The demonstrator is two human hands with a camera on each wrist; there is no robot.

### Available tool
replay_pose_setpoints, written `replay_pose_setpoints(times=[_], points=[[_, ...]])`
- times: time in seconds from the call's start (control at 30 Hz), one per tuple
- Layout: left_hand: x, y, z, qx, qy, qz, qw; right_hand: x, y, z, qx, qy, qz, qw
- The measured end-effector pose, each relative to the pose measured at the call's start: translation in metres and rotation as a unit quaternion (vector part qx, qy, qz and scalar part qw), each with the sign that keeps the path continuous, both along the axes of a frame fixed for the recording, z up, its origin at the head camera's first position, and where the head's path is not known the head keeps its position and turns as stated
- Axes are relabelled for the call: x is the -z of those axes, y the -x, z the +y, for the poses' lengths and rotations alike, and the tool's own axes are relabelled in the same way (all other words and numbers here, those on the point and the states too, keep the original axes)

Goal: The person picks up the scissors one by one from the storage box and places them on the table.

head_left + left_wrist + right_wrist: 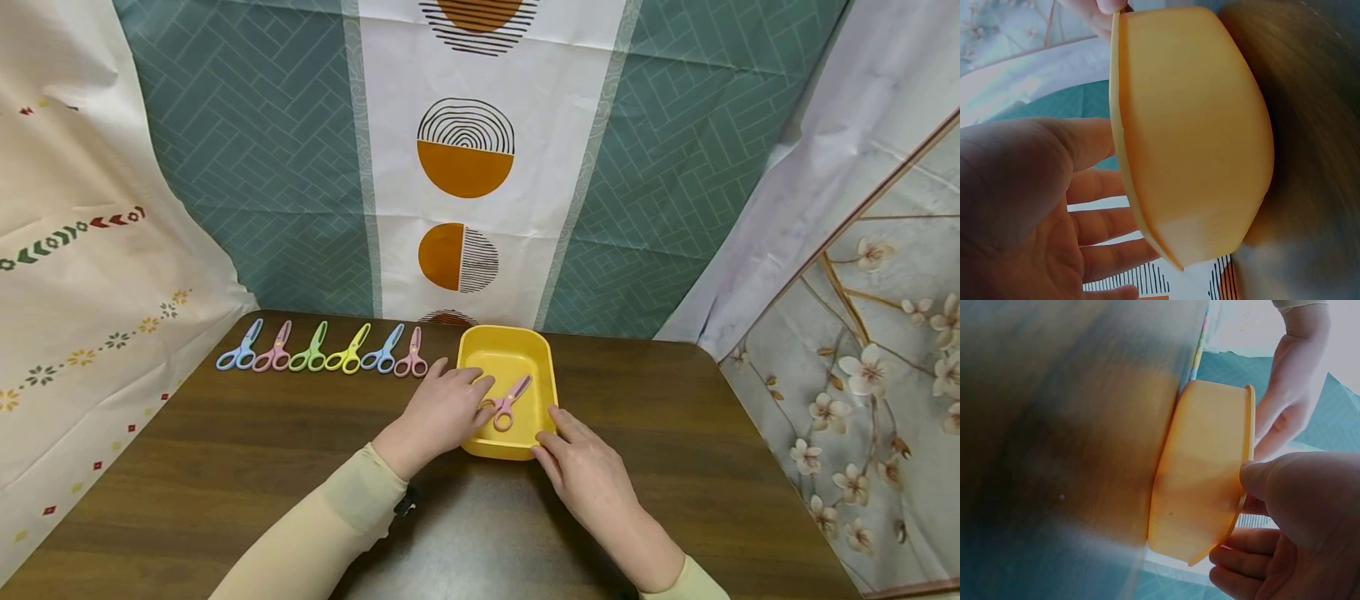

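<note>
A yellow plastic bin (pixel 551 367) stands on the table with pink scissors (pixel 504 418) lying in it. My left hand (pixel 444 407) reaches over the bin's left rim, its thumb and forefinger beside the left handle loop of those scissors. The left wrist view shows this hand (pixel 1035 194) with fingers spread; the bin wall hides their tips and the scissors. My right hand (pixel 588 471) holds the bin's near right corner by the rim. In the right wrist view the thumb of this hand (pixel 1310 506) presses the rim, with other fingers around the corner.
A row of several scissors runs along the table's back left, from blue scissors (pixel 242 350) to pink scissors (pixel 412 357). The brown wooden table (pixel 660 400) extends right of the bin. A patterned curtain (pixel 300 167) hangs behind the table.
</note>
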State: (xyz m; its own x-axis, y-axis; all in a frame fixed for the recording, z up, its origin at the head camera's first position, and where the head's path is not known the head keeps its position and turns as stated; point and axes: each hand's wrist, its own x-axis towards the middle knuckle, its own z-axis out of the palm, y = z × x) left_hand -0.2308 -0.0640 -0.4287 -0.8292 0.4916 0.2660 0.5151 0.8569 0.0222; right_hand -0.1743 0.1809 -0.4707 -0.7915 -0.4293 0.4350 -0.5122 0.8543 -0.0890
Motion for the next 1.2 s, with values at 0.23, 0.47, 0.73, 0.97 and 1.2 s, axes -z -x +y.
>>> replay_pose_setpoints(times=[0.23,0.47,0.73,0.97,1.2], points=[[0.005,0.006,0.011,0.028,0.003,0.002,0.9996,0.000,0.000,0.000,0.000,-0.003,0.005,1.0000],[0.011,0.012,0.017,0.048,-0.003,-0.013,0.9988,0.000,0.000,0.000,-0.008,-0.003,0.020,0.9998],[0.014,0.016,0.021,0.044,-0.002,-0.043,0.9981,0.000,0.000,0.000,-0.007,-0.006,0.011,0.9999],[0.016,0.020,0.024,0.037,0.004,-0.069,0.9969,0.000,0.000,0.000,-0.003,-0.006,0.004,1.0000],[0.018,0.024,0.027,0.031,0.017,-0.082,0.9961,0.000,0.000,0.000,0.002,-0.008,-0.005,1.0000]])
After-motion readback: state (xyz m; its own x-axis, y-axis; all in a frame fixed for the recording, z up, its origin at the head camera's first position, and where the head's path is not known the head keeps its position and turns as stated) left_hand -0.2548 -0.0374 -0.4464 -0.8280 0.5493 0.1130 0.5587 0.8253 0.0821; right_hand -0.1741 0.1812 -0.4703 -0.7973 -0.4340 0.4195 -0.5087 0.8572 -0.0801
